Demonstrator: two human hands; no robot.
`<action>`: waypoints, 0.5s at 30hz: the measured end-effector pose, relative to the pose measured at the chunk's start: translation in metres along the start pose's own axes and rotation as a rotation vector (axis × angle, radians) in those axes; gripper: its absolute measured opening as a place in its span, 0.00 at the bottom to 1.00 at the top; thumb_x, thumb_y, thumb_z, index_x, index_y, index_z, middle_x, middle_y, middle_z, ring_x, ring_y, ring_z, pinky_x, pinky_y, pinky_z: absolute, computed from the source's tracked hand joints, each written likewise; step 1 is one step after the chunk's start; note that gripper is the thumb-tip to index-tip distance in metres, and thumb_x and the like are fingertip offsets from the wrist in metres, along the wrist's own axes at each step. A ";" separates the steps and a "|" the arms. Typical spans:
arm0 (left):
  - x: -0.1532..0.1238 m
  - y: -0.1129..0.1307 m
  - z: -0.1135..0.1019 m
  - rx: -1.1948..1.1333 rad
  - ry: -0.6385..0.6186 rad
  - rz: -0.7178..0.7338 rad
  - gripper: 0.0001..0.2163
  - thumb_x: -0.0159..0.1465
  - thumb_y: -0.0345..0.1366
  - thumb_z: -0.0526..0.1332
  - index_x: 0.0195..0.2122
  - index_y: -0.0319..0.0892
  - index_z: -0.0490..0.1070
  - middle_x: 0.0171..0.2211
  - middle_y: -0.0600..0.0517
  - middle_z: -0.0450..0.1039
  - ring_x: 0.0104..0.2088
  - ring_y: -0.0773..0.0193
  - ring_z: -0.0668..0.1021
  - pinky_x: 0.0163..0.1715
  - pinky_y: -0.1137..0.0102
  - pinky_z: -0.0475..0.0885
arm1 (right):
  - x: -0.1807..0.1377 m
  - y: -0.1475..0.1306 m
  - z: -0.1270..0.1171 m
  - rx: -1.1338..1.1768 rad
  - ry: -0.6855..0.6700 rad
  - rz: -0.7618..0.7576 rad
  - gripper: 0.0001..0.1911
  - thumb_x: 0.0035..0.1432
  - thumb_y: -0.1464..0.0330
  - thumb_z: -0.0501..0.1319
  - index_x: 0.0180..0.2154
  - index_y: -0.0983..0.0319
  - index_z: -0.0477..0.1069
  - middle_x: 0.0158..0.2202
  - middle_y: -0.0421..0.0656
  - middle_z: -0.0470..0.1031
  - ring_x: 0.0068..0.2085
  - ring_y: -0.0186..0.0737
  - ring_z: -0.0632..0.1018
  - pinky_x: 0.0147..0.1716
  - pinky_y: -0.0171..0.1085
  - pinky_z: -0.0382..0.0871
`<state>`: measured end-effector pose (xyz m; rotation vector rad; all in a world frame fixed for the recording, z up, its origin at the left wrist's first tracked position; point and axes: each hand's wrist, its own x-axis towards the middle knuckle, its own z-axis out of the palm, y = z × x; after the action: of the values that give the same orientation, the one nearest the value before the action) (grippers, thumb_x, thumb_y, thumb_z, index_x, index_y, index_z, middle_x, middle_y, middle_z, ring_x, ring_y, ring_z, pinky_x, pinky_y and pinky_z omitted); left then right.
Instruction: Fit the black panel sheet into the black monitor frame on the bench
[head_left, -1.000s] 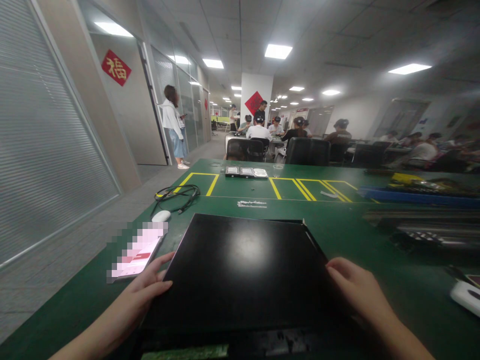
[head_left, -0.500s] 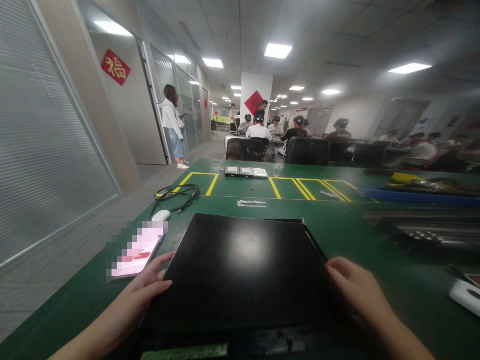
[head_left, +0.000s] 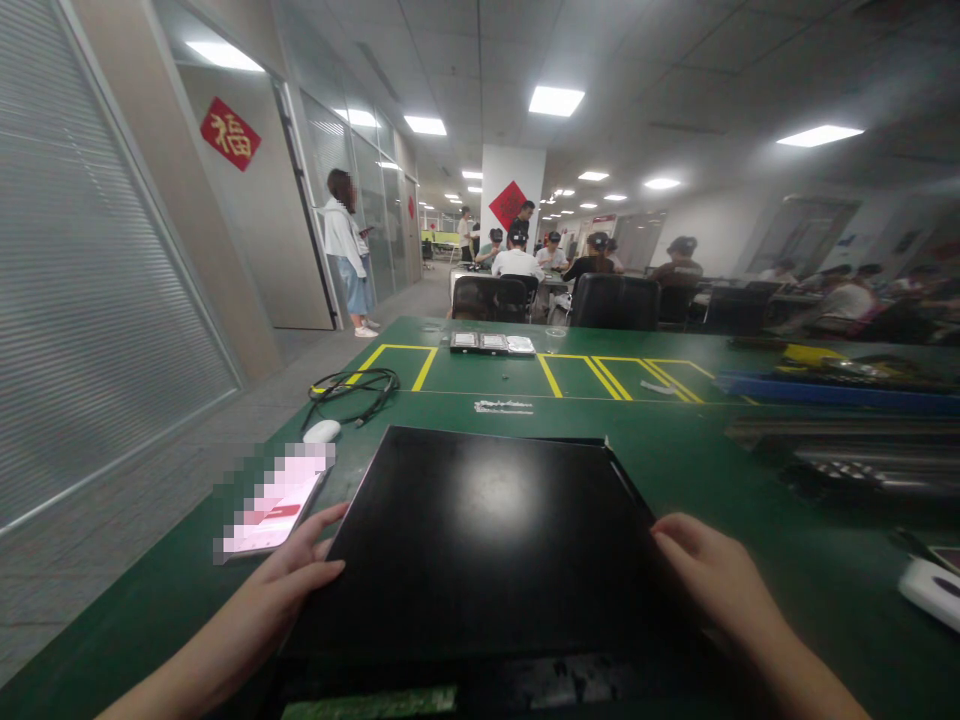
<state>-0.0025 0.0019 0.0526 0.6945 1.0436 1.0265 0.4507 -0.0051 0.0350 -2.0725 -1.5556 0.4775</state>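
A flat black metal case (head_left: 480, 540) lies on the green table (head_left: 697, 460) right in front of me. My left hand (head_left: 296, 575) grips its left edge, thumb on top of the lid. My right hand (head_left: 709, 580) holds the right edge, fingers curled over the side. A strip of green circuit board (head_left: 375, 703) shows at the case's near end.
A phone with a lit screen (head_left: 274, 500) lies left of the case, with a white mouse (head_left: 322, 432) and black cable (head_left: 352, 385) beyond. Small drives (head_left: 493, 344) sit by yellow floor-tape lines. Blurred equipment (head_left: 855, 455) fills the right. People sit and stand in the background.
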 end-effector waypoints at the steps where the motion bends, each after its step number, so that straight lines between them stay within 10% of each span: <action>1: 0.000 0.000 0.000 0.001 0.000 -0.002 0.45 0.54 0.31 0.69 0.68 0.51 0.45 0.45 0.48 0.83 0.46 0.44 0.81 0.44 0.56 0.76 | 0.000 0.000 0.000 0.000 -0.003 0.002 0.15 0.55 0.55 0.54 0.32 0.55 0.74 0.31 0.39 0.80 0.35 0.44 0.79 0.32 0.37 0.68; 15: -0.001 0.001 0.002 -0.030 -0.017 -0.002 0.45 0.54 0.31 0.69 0.68 0.52 0.43 0.47 0.50 0.82 0.50 0.46 0.79 0.48 0.57 0.75 | -0.001 -0.004 -0.002 0.014 0.013 -0.016 0.14 0.54 0.56 0.55 0.31 0.55 0.75 0.31 0.39 0.80 0.34 0.44 0.79 0.32 0.37 0.68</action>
<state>-0.0009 0.0017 0.0550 0.6762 1.0118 1.0307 0.4483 -0.0052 0.0384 -2.0475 -1.5562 0.4671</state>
